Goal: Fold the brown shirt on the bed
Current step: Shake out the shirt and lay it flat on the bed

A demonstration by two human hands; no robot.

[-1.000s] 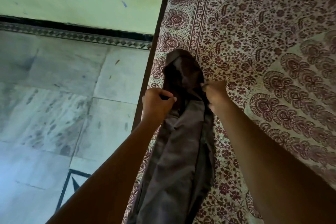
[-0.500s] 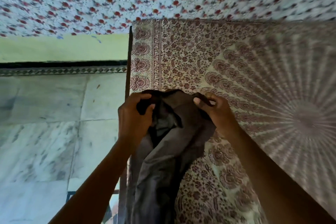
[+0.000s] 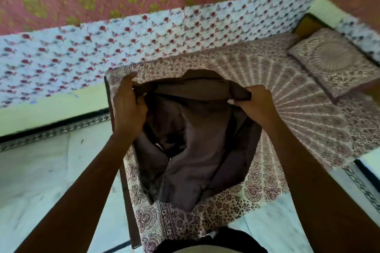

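The brown shirt (image 3: 193,141) hangs spread between both hands above the near corner of the bed (image 3: 308,121). Its top edge is stretched across and its body drapes down in loose folds, the lower end reaching the bedsheet. My left hand (image 3: 128,107) grips the shirt's upper left edge, fingers curled into the cloth. My right hand (image 3: 255,102) pinches the upper right edge between thumb and fingers. The bed carries a maroon and cream patterned sheet.
A pillow (image 3: 333,63) in matching print lies at the bed's far right. Floral-print walls (image 3: 98,51) stand behind the bed. Pale marble floor (image 3: 41,170) lies to the left and at the lower right. The bed's dark wooden edge (image 3: 125,187) runs along the left.
Both hands have lifted the shirt and pulled apart, so the bunched cloth now spreads wide between them. The view has tilted up, showing more of the bed and walls.
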